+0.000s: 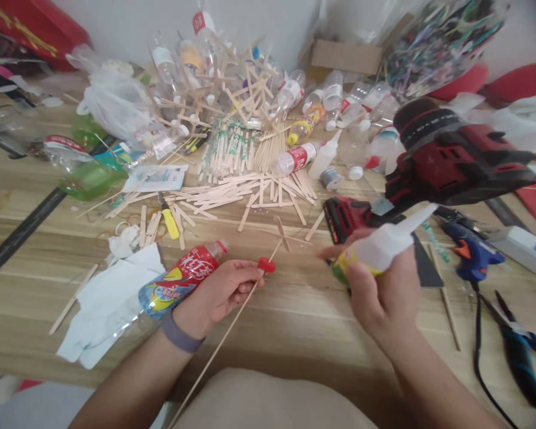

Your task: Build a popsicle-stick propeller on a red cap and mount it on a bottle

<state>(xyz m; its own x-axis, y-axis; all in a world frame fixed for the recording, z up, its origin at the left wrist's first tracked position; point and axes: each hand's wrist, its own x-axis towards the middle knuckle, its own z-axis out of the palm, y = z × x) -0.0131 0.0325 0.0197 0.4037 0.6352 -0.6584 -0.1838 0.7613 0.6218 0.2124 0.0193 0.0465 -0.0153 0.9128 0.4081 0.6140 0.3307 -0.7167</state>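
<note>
My left hand (232,283) pinches a red bottle cap (267,265) between thumb and fingers. A thin wooden skewer (218,345) runs up past the fingertips and appears to pass through the cap. Near its upper end, flat sticks lie crossed (283,234) on the table. In my right hand (386,298) is a squeeze glue bottle (375,249), tilted with its long white nozzle pointing up and right. Its lower part is blurred and partly covered by the fingers. Just left of my left wrist, a drink bottle with a red label (183,277) lies on its side.
A red cordless drill (446,155) stands right of centre. Beyond my right hand lie a blue glue gun (473,244) and pliers (518,345). Craft sticks (223,196) and plastic bottles (299,158) crowd the back. White paper (116,298) and a yellow-handled cutter (170,223) are at left.
</note>
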